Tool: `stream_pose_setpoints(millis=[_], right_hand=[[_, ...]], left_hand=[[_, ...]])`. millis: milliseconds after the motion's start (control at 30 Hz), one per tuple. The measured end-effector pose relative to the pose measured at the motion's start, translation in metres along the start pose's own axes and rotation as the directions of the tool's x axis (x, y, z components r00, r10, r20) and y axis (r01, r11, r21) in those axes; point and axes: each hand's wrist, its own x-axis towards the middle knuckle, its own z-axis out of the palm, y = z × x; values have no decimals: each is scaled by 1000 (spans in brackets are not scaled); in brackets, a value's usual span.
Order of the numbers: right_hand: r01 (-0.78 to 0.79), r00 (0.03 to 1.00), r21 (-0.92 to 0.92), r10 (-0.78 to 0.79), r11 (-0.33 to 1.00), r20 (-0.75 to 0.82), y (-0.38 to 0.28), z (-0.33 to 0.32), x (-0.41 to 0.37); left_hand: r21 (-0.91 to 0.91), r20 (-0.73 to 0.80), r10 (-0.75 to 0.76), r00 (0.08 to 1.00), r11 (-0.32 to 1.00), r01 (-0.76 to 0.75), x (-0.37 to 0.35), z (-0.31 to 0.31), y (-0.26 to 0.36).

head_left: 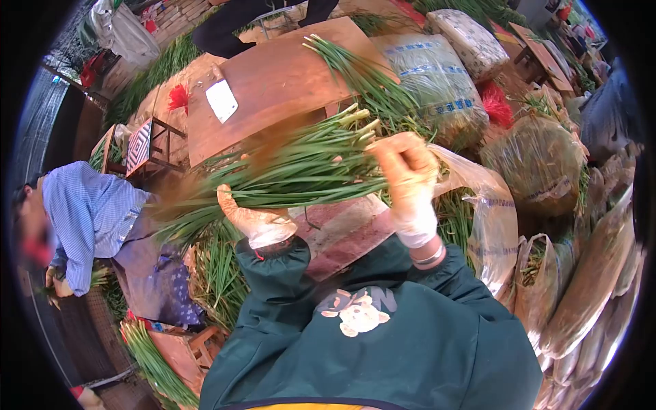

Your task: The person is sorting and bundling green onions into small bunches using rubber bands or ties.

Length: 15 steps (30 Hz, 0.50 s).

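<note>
My left hand (256,220), in a pale glove, supports a large bunch of garlic chives (301,167) from below, its thumb up along the near side. The long green leaves point left and the pale cut ends lie to the right. My right hand (410,174), also gloved, is at the cut ends with its fingers curled closed; what they pinch, if anything, is hidden. A pinkish cloth (342,236) lies under the bunch, over my lap. Beyond stands a low brown table (273,82) with a smaller chive bunch (355,72) on its right edge.
A white phone-like slab (221,101) lies on the table. Filled plastic bags (437,82) stand at the right, with an open clear bag (495,212) near my right arm. A bending co-worker (96,212) is at the left, near small stools (154,143). Another person's legs (232,27) show behind the table.
</note>
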Motion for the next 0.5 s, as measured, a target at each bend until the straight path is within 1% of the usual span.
stream_pose_setpoints(millis=[33, 67, 133, 167, 200, 233, 267, 300, 333, 400, 433, 467, 500], right_hand=[[-46, 999, -48, 46, 998, 0, -7, -9, 8], [-93, 996, -97, 93, 991, -5, -14, -22, 17], [8, 998, 29, -6, 1000, -54, -3, -46, 29], [9, 996, -26, -12, 1000, -93, 0, -51, 33], [7, 996, -29, -10, 1000, -90, -1, -54, 33], [20, 996, -238, 2, 971, 91, -10, -54, 32], [71, 964, -429, 49, 900, 262, -19, -52, 32], [186, 927, -552, 41, 813, 373, -25, -42, 30], [159, 907, -601, 125, 784, 402, -24, -36, 26], [302, 827, -697, 184, 651, 530, -27, -27, 30], [305, 825, -693, 183, 653, 535, -26, -27, 31], [58, 845, -535, 244, 843, 476, -23, -27, 32], [-197, 843, -310, 322, 930, 430, -18, -29, 32]], left_hand=[[-17, -42, 33, 999, 999, -33, 2, -1, 2], [-19, -43, 35, 998, 999, -36, 2, -3, 4], [44, -30, 32, 999, 999, -30, 3, -6, 9], [3, -27, -1, 1000, 1000, 1, 5, -8, 12], [0, -29, 1, 1000, 1000, -1, 6, -9, 12], [65, -75, 53, 996, 997, -48, 7, -10, 11], [134, -114, 107, 988, 987, -91, 8, -11, 10], [134, -115, 106, 988, 987, -91, 8, -11, 10], [155, -145, 121, 982, 983, -98, 9, -10, 9], [199, -201, 155, 967, 973, -114, 9, -10, 8], [199, -200, 160, 967, 973, -120, 11, -13, 12], [161, -123, 103, 987, 984, -83, 13, -21, 19], [126, -45, 47, 998, 991, -41, 15, -29, 26]])
